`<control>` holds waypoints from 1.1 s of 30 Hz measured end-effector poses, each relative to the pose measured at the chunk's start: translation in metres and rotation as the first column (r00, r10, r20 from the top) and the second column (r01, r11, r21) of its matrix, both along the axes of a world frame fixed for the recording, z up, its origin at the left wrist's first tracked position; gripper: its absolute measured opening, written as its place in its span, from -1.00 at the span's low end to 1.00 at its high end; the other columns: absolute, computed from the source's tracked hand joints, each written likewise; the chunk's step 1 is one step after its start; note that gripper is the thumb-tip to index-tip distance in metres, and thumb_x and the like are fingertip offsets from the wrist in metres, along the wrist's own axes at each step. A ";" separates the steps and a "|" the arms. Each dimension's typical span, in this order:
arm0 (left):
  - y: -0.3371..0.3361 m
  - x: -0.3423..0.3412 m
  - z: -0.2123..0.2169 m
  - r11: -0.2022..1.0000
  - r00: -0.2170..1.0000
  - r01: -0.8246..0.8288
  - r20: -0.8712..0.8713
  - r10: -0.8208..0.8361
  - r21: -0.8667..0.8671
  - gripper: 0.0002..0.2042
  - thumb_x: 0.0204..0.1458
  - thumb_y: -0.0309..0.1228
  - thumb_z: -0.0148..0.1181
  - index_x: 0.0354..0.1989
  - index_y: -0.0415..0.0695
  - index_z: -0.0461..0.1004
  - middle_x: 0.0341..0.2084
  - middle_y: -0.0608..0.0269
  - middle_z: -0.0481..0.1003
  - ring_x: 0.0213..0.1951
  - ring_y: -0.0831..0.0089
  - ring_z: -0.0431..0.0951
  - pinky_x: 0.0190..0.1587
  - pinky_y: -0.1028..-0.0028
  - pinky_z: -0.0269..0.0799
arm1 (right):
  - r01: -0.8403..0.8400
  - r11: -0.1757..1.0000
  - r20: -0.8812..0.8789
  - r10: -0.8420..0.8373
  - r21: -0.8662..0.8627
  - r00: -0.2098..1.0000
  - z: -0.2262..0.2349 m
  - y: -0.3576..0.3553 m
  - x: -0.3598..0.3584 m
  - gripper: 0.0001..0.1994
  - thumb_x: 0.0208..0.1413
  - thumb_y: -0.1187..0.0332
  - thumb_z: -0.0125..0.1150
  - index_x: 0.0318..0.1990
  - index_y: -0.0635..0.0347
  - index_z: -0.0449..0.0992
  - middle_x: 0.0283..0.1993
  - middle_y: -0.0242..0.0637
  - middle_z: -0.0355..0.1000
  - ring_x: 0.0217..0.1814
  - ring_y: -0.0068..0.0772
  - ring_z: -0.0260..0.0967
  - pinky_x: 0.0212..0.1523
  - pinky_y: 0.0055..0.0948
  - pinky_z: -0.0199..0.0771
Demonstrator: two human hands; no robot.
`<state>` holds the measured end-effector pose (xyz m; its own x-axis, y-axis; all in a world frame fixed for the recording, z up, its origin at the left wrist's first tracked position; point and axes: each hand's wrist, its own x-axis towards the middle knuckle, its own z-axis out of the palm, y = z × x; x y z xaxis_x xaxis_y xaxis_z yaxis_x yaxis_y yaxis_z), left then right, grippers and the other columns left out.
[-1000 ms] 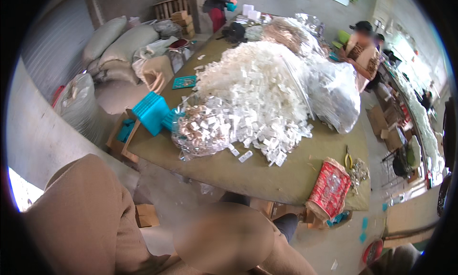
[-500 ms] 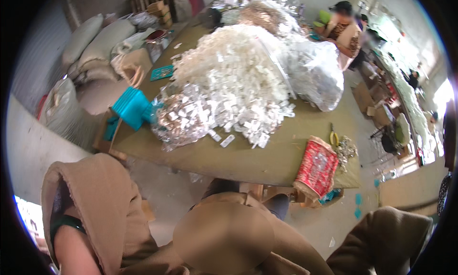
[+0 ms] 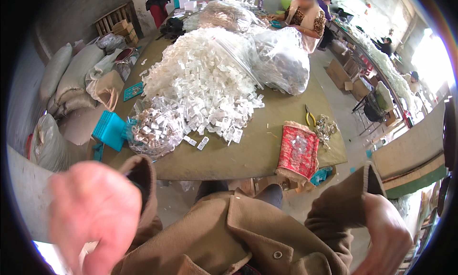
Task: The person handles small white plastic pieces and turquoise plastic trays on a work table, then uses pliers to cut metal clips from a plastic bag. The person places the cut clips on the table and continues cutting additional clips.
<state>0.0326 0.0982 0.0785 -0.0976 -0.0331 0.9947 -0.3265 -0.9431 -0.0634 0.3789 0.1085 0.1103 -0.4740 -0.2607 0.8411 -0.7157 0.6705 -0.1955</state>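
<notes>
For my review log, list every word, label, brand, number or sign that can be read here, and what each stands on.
No text can be read anywhere in this view.
Small white pieces on the table: any marks are too small to tell.
Red patterned mat: no legible words.
Large clear plastic bag: glare and creases, nothing legible.
Pale sacks: nothing legible at this size.

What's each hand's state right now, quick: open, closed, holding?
Left hand: blurred, fingers seem bent; open or closed, or holding anything, cannot be told.
Right hand: bent downward; open or closed cannot be told, no held thing visible.
</notes>
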 end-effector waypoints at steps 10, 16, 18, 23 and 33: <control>0.035 0.033 -0.145 0.407 0.970 -0.238 -0.240 0.047 -0.882 -0.72 0.23 -0.40 0.04 0.02 -0.25 0.53 -0.13 0.07 0.58 -0.33 0.56 0.48 -0.25 0.57 0.40 | -0.289 0.666 -0.110 0.298 -0.688 0.948 -0.121 0.043 -0.047 -0.65 0.18 0.24 0.22 -0.21 0.48 0.59 -0.25 0.07 0.58 -0.31 -0.09 0.54 -0.19 -0.11 0.47; 0.027 -0.006 -0.219 -0.095 0.974 -0.177 -0.188 0.123 -0.980 -0.73 0.25 -0.38 0.04 0.03 -0.21 0.52 -0.14 0.18 0.60 -0.38 0.68 0.47 -0.33 0.66 0.38 | 0.234 0.395 0.379 0.344 -0.889 0.859 -0.183 0.064 -0.084 -0.73 0.25 0.44 0.10 0.00 0.44 0.53 -0.10 -0.08 0.56 -0.10 -0.38 0.52 -0.01 -0.40 0.49; 0.027 -0.022 -0.234 -0.176 0.972 -0.106 -0.139 0.187 -0.979 -0.74 0.24 -0.38 0.05 0.02 -0.18 0.53 -0.17 0.21 0.61 -0.41 0.71 0.46 -0.38 0.69 0.36 | 0.317 0.331 0.423 0.324 -0.889 0.847 -0.196 0.071 -0.102 -0.73 0.26 0.43 0.10 0.02 0.42 0.52 -0.10 -0.12 0.57 -0.11 -0.42 0.51 0.00 -0.42 0.48; 0.026 -0.051 -0.255 -0.251 0.947 -0.016 -0.095 0.306 -0.968 -0.75 0.23 -0.34 0.08 0.00 -0.15 0.55 -0.21 0.25 0.61 -0.44 0.73 0.44 -0.40 0.70 0.34 | 0.452 0.174 0.484 0.289 -0.875 0.826 -0.227 0.084 -0.136 -0.73 0.27 0.41 0.11 0.02 0.40 0.53 -0.10 -0.17 0.57 -0.17 -0.46 0.50 -0.02 -0.44 0.48; 0.009 -0.090 -0.274 -0.263 0.918 0.074 -0.037 0.394 -0.962 -0.77 0.22 -0.31 0.12 -0.11 -0.16 0.59 -0.38 0.33 0.59 -0.49 0.72 0.43 -0.42 0.68 0.34 | 0.650 0.025 0.650 -0.008 -0.760 0.760 -0.272 0.109 -0.184 -0.77 0.25 0.45 0.08 -0.04 0.39 0.56 -0.18 -0.24 0.57 -0.29 -0.52 0.47 -0.19 -0.51 0.53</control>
<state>-0.0569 0.1075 -0.1959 -0.4791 0.8461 -0.2336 -0.3450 0.0632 0.9365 0.1945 0.2170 -0.1614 -0.5381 0.8380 -0.0900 -0.1063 -0.1734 -0.9791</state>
